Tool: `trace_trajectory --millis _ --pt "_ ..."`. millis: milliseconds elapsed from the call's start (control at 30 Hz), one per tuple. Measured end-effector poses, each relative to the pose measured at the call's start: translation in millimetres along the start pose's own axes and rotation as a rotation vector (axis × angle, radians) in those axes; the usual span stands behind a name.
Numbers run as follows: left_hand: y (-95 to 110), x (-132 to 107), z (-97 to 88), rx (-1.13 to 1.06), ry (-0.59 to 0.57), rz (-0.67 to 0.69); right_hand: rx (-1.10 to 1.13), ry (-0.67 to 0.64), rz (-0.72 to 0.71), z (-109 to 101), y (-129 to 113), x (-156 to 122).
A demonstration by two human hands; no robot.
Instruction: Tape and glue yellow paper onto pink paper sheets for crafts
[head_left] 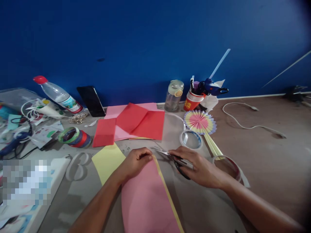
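Note:
My left hand [138, 161] pinches the far end of a long pink paper sheet [145, 197], which has a yellow strip [167, 194] along its right edge. In my right hand [196, 165] is a pair of scissors [179, 163] with dark handles. Their blades point left, near the sheet's far corner, and look slightly parted. A yellow paper sheet [107, 160] lies under my left wrist. Beyond the hands, several red paper sheets [148, 124] overlap pink ones [113, 111]. A roll of clear tape [190, 139] lies just past the scissors.
A folded paper fan [199, 121] with a yellow handle lies right of the tape. At the back stand a clear bottle [174, 95], a red cup [191, 100] of tools and a black phone [91, 101]. Tape rolls [75, 137] and clutter fill the left. A white cable [239, 123] lies right.

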State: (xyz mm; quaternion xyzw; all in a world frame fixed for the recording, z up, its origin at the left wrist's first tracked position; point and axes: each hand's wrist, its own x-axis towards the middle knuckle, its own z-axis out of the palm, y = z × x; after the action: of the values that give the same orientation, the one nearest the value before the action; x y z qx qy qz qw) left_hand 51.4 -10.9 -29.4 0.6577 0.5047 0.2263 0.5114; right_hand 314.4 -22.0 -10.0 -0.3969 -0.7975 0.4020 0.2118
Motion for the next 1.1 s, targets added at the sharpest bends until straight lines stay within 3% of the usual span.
trace_trajectory --millis 233,500,800,1100 --pt "-4.0 2.3 -1.2 -0.018 -0.027 -0.067 -0.134 0.019 -0.07 7.1 6.5 4.5" --pt "-3.1 4.5 -1.8 -0.041 -0.062 -0.055 -0.24 -0.066 -0.048 8.4 7.3 6.5" --pt "2.4 3.3 0.3 0.014 -0.023 -0.062 -0.318 0.03 -0.038 8.9 13.8 3.8" --pt "0.6 4.0 -1.3 0.025 -0.036 -0.027 -0.358 -0.002 -0.122 8.4 10.1 4.0"
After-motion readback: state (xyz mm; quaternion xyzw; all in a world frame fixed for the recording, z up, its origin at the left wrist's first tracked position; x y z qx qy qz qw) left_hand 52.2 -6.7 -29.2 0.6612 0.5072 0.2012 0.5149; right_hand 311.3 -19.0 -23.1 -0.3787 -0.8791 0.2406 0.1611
